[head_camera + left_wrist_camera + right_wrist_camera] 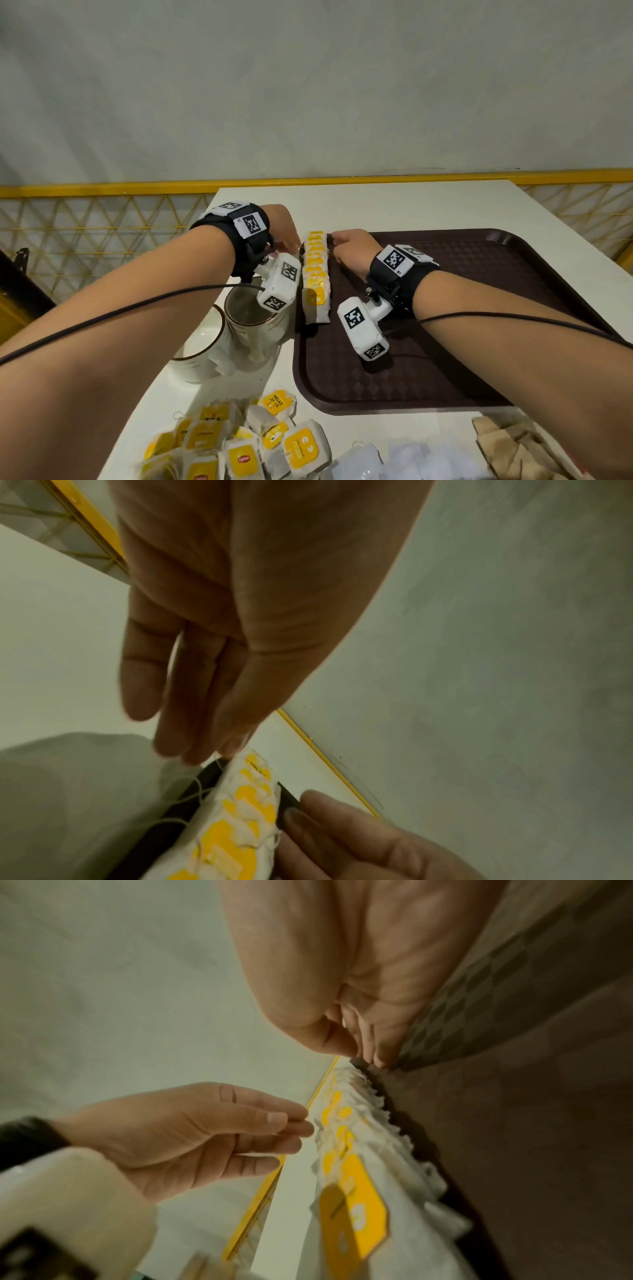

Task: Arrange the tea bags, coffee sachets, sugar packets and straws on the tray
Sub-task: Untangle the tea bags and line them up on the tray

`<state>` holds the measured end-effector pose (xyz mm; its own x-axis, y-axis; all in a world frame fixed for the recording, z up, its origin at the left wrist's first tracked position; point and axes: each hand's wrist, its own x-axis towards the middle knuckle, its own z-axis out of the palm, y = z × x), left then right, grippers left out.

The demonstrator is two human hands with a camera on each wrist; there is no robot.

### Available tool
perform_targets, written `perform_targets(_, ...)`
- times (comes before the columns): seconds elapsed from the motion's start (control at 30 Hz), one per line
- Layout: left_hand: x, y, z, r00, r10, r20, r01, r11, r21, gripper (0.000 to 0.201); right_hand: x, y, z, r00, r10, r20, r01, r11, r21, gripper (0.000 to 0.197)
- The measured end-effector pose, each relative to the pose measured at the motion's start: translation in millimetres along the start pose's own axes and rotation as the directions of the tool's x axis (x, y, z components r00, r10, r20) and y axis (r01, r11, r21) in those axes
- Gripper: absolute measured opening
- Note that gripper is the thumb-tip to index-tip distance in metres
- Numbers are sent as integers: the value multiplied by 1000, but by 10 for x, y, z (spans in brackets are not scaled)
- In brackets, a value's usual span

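Note:
A row of yellow-tagged tea bags (pixel 315 274) (pixel 240 831) (pixel 359 1164) stands on edge along the left side of the brown tray (pixel 479 308). My left hand (pixel 291 240) (pixel 205 745) is just left of the row's far end, fingers straight and close together, with the tips at the bags and their strings. My right hand (pixel 342 246) (pixel 366 1050) rests on the tray just right of the row. Its fingers are curled with the tips down by the far end, and nothing shows in its grip. A loose heap of tea bags (pixel 239 442) lies on the table near me.
Two white mugs (pixel 202 346) (pixel 253 315) stand left of the tray, under my left wrist. White packets (pixel 394 459) and brown paper packets (pixel 513 445) lie along the near edge. The white table (pixel 376 205) ends at a yellow rail and a grey wall.

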<state>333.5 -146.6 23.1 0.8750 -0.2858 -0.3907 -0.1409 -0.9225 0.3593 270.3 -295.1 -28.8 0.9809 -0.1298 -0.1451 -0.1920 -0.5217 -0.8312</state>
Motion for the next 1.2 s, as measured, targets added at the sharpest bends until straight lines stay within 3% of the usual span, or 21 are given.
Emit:
perform_targets(0.17,-49,-79,12,998,4,57,-4,1000,0,24,-42,111,44,998,51,26,-51,999,17,40)
perform_targets(0.43,-45,-18,67,999,-23,34,23,1000,-13,29,245,308,277,996,-6,87,5,1000,3,54)
perform_targets(0.57,-124,-3,18,999,-3,33,2,999,39,28,-168,170,137,1000,8,16,-10,990,139,41)
perform_targets(0.67,-208,23,21,996,3,88,-11,996,92,27,-355,210,186,995,0,95,-20,978,207,44)
perform_targets(0.83,-281,130,99,984,64,169,-95,978,186,26,-304,392,440,987,10,161,-48,970,238,77)
perform_targets(0.93,-291,165,145,981,92,170,-129,965,227,16,-538,204,320,996,-26,90,6,976,219,54)
perform_targets(1.0,-261,183,184,980,83,182,-132,952,277,18,-640,156,224,1000,-7,21,4,991,137,34)
perform_targets(1.07,-238,215,225,982,74,172,-129,933,337,25,-712,174,173,998,-37,43,35,999,34,19)
perform_targets(1.2,-205,298,275,988,49,149,-109,899,425,31,-783,130,191,983,-50,179,86,976,-199,24)
